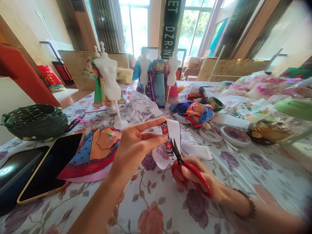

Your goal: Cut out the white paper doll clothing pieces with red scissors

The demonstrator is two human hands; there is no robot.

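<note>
My left hand (pixel 136 146) pinches a white paper piece (pixel 170 143) printed with a red-and-black patterned strip, holding it up above the table. My right hand (pixel 195 177) grips red-handled scissors (pixel 185 164), whose black blades point up and meet the paper's lower edge. A bracelet sits on my right wrist. Under the hands lies a floral tablecloth (pixel 156 208). A printed paper dress sheet (pixel 95 151) in orange, blue and red lies to the left of my left hand.
A white mini mannequin (pixel 110 81) stands behind, with dressed mannequins (pixel 158 78) farther back. A phone (pixel 50 167) and a dark tablet (pixel 14 172) lie at left by a green woven basket (pixel 35 121). Paper scraps, coloured cloth pieces (pixel 197 113) and round lids (pixel 235 135) crowd the right.
</note>
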